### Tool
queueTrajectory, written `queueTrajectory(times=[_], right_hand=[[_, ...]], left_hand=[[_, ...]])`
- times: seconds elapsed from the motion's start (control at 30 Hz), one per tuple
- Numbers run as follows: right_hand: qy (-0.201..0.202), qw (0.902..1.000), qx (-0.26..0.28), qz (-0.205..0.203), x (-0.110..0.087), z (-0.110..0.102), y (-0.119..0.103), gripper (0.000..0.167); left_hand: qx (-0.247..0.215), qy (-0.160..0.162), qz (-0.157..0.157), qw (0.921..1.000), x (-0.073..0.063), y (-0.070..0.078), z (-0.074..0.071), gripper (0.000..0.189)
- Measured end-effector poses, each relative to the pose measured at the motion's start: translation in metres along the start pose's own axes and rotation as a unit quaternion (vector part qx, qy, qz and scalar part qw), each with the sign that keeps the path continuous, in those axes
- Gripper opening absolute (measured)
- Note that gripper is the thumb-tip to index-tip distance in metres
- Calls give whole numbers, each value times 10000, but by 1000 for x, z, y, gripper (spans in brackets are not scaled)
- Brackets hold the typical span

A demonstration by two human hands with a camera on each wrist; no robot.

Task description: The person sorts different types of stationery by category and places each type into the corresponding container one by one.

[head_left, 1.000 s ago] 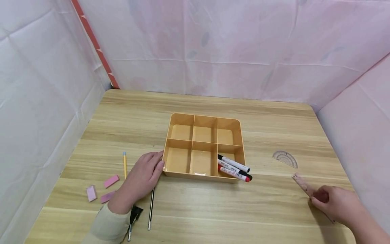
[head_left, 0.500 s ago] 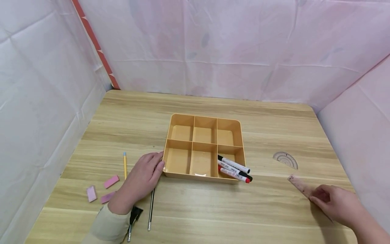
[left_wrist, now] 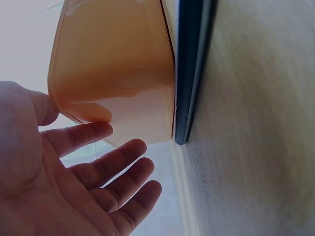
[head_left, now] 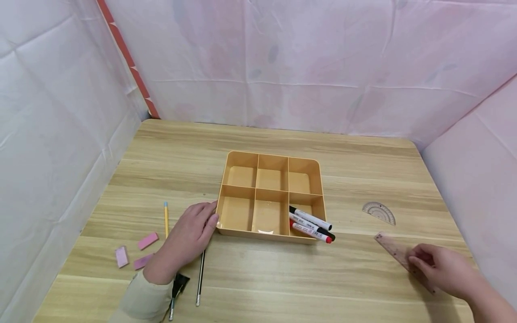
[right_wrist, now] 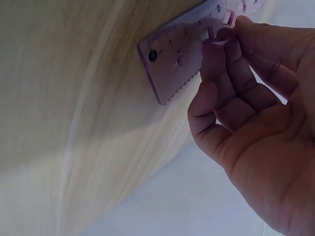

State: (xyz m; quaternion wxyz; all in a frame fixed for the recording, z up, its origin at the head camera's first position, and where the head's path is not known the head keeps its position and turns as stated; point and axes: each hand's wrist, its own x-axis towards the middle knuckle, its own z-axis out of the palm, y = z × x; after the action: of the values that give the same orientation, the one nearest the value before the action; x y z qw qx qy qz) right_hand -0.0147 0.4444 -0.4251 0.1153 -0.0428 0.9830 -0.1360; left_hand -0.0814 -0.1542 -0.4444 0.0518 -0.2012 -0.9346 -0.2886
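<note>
"Fingers of your right hand [head_left: 446,271], curled, pinch a clear pink ruler [head_left: 391,249] at the right of the wood-grain table [head_left: 355,278], near a clear protractor [head_left: 378,213]."

"And your left hand [head_left: 187,235]?"

"Its fingers are loosely extended, the thumb touching the near left corner of an orange six-compartment organizer tray [head_left: 237,211]."

"What does that tray hold?"

"Three markers [head_left: 311,229], two black and one red, jut from its near right compartment over the rim. To that hand's left lie three pinkish erasers [head_left: 148,241] and a yellow pencil [head_left: 166,220]; a black pencil [head_left: 200,279] runs from beside the tray toward you."
</note>
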Motion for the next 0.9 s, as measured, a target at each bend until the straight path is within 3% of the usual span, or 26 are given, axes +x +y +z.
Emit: queueTrajectory(times=[0.17, 0.67, 0.9], right_hand=[[68, 9998, 23, -159, 1, 2, -3, 20], [-47, 9998, -139, -125, 2, -1, -20, 16], [79, 9999, 18, -146, 3, 0, -26, 15]], left_hand=[[3, -26, -14, 10000, 0, 0, 0, 43], [80, 41, -5, 10000, 0, -1, 2, 42], [38, -11, -33, 10000, 0, 0, 0, 42]])
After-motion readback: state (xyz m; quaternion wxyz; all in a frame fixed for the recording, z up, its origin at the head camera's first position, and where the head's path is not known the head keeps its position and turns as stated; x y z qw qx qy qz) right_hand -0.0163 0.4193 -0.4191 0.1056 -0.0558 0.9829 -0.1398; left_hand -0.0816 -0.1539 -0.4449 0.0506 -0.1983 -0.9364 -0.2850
